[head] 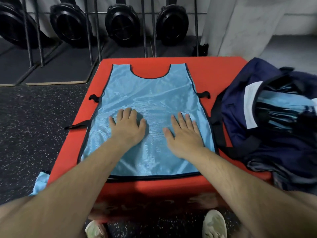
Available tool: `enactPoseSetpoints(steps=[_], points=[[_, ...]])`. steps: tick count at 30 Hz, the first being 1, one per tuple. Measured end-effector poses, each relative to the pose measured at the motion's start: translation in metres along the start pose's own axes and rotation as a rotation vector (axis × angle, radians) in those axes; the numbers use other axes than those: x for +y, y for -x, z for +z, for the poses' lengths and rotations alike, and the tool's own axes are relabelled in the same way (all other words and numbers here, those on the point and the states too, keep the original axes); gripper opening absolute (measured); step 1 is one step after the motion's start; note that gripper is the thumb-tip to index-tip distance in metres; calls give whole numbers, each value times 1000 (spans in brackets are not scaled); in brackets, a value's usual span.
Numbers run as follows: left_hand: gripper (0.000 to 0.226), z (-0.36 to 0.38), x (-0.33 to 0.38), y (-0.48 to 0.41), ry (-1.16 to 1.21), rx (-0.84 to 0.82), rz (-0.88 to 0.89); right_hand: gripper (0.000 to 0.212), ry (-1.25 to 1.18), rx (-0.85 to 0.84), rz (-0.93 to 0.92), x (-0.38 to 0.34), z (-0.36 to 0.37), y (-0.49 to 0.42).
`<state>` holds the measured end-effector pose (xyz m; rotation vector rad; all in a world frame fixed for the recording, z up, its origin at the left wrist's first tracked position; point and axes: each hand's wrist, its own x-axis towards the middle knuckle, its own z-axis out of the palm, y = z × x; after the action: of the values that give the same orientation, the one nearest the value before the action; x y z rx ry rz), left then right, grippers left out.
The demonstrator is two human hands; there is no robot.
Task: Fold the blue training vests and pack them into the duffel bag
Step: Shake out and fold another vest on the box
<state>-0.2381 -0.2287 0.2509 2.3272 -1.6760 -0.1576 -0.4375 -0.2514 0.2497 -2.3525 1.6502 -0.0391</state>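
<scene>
Duffel bag [240, 134] crowds the vest [151, 100] on its right, seemingly touching; beyond, red box [214, 74] lies free.

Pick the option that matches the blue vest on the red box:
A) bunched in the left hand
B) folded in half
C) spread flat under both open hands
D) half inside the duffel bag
C: the blue vest lies unfolded, neck hole away from the person, on the red box, with the left hand and right hand resting flat on it, fingers straight.
</scene>
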Motion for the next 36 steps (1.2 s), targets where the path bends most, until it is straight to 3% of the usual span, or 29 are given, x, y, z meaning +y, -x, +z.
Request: enactPoseSetpoints(steps=[3,5,10,12,19,24,27,32,36], points=[[43,-2,7,-2,12,-10,-61,70,0,5,75,22,-6,5],[50,0,12,-4,15,-40,-62,69,-13,15,68,29,-7,8],[58,12,60,8,128,-84,348,61,-69,135,-67,34,-11,12],[57,21,81,12,136,-149,412,58,-74,152,-81,41,-16,10],[59,33,93,18,-58,-204,400,62,-52,64,49,83,-23,12],[59,26,97,19,-69,-228,394,56,-103,168,108,98,-37,16],[59,22,106,23,-50,-242,411,62,-56,129,110,108,-44,19],[58,26,137,50,58,-237,607,62,-28,126,70,102,-39,27],[65,40,136,62,-38,-271,633,54,0,160,-31,100,-26,41]])
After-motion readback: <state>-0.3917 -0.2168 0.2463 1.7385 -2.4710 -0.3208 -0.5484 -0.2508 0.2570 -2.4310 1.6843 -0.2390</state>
